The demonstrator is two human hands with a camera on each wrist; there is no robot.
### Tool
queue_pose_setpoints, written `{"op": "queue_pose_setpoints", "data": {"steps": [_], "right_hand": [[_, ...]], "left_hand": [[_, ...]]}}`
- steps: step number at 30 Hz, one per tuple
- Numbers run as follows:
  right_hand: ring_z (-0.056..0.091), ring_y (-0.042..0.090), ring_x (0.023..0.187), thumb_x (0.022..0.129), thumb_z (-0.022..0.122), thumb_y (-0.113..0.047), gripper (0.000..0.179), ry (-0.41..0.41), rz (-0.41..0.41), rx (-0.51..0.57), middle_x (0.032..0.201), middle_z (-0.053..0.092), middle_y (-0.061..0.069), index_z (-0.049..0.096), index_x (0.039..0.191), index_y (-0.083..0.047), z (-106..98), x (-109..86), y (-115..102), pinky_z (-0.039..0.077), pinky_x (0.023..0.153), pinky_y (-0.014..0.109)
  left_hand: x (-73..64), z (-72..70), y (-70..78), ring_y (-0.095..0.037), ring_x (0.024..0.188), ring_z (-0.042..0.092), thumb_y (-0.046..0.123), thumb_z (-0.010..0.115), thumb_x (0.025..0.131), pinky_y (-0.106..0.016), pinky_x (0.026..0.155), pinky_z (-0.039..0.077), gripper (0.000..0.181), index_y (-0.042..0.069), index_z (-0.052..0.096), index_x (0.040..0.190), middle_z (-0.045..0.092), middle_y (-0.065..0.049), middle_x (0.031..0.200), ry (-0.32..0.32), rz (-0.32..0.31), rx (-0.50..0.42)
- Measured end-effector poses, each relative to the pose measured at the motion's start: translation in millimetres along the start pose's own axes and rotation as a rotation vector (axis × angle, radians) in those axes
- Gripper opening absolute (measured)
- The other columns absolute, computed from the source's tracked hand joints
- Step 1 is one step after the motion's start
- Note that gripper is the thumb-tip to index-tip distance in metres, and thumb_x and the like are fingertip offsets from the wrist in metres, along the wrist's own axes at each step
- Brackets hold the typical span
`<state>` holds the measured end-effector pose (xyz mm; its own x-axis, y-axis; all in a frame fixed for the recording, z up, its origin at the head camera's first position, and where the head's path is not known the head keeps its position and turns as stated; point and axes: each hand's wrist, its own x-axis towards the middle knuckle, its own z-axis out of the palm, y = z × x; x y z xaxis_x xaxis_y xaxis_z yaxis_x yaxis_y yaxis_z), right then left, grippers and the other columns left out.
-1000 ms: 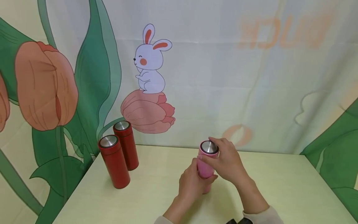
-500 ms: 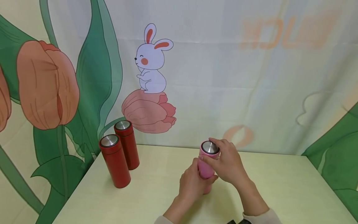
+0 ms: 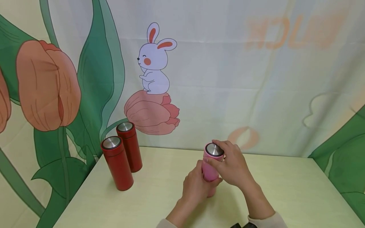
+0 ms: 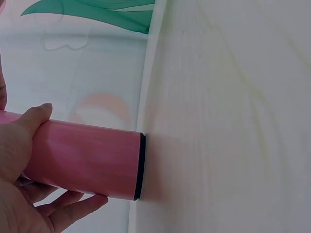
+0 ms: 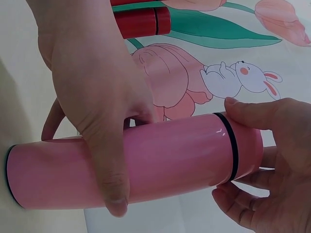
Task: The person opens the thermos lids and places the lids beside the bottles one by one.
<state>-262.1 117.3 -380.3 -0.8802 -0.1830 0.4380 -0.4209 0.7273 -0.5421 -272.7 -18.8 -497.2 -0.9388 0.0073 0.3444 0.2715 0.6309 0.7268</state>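
A pink thermos bottle (image 3: 210, 173) stands upright on the table, right of centre in the head view. My left hand (image 3: 195, 184) grips its body, thumb on one side and fingers on the other. At the top, my right hand (image 3: 233, 164) holds the lid (image 5: 249, 148), which has a silver disc on top. A dark ring (image 5: 233, 145) separates lid from body in the right wrist view; the lid sits in line with the body. The left wrist view shows the black-rimmed base (image 4: 140, 166) at the tabletop; whether it fully touches is hard to tell.
Two red thermos bottles stand upright on the left: a nearer one (image 3: 118, 167) and one behind it (image 3: 131, 148). The pale table (image 3: 159, 202) meets a curtain (image 3: 199, 79) printed with tulips and a rabbit at its back edge.
Both hands stay on the pink thermos bottle with almost no visible movement. The head view has shifted very slightly; the red bottles stand where they were.
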Motion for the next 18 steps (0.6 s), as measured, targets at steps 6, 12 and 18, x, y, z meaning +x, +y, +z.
{"op": "queue_pose_setpoints", "data": {"steps": [6,12,18], "right_hand": [[0.058,0.028,0.106,0.086,0.084,-0.030,0.063,-0.023,0.002,0.005,0.125,0.070,0.007,0.062,0.141,-0.011,-1.1,1.3,0.3,0.046,0.086,0.040],[0.056,0.024,0.101,0.087,0.082,-0.025,0.060,-0.056,-0.010,0.026,0.128,0.069,0.007,0.062,0.142,-0.014,-4.0,3.1,1.6,0.046,0.082,0.036],[0.058,0.024,0.106,0.087,0.082,-0.022,0.060,-0.087,-0.035,0.074,0.129,0.069,0.006,0.061,0.142,-0.013,-6.5,5.7,6.2,0.050,0.084,0.037]], "left_hand": [[0.6,0.7,-1.0,-0.013,0.080,0.070,0.058,0.087,0.075,-0.031,0.065,0.049,0.061,0.024,0.056,0.114,0.074,0.007,0.096,-0.002,0.002,-0.005],[1.3,1.1,-1.6,-0.015,0.080,0.071,0.058,0.088,0.075,-0.031,0.064,0.049,0.062,0.024,0.056,0.115,0.075,0.006,0.097,0.003,0.010,-0.010],[1.4,0.4,-2.4,-0.013,0.079,0.070,0.056,0.088,0.075,-0.030,0.063,0.049,0.061,0.024,0.055,0.115,0.074,0.007,0.096,-0.011,0.006,-0.022]]}}
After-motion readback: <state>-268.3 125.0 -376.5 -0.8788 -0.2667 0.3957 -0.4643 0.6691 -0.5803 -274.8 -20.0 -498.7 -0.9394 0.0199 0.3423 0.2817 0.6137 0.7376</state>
